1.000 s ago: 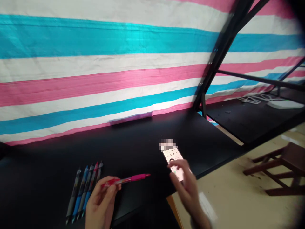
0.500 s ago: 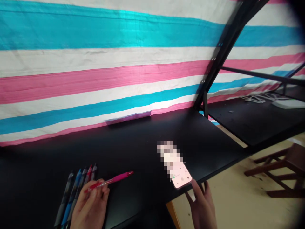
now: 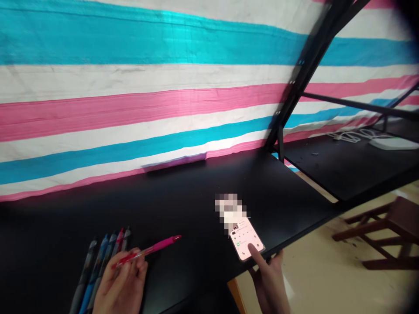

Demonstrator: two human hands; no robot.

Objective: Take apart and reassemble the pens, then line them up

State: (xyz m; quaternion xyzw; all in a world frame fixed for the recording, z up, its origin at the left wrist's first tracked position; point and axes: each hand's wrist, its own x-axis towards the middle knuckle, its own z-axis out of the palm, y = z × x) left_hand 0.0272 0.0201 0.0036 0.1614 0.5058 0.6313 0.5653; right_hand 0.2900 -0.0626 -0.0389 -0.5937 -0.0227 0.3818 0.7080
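My left hand (image 3: 121, 281) is closed around a red pen (image 3: 159, 246), whose pink end points right and slightly up over the black table (image 3: 183, 205). Several pens (image 3: 93, 270) with dark, blue and red parts lie side by side under and left of that hand; it hides some of their lower ends. A smartphone (image 3: 247, 237) lies face up near the table's front edge, its screen lit and its upper part pixelated. One finger of my right hand (image 3: 270, 279) touches the lower screen. The other fingers are apart at the table edge, partly hidden, and grip nothing visible.
A striped sheet (image 3: 147, 113) hangs behind the table. To the right stands a black metal frame (image 3: 306, 65) with another dark surface carrying white cables (image 3: 348, 136) and a white flat device (image 3: 396, 143). A brown wooden stool (image 3: 393, 222) is on the floor.
My right hand has moved slightly left, and its finger has gone from the phone's lower right corner onto the screen. The left hand still holds the pen in nearly the same place.
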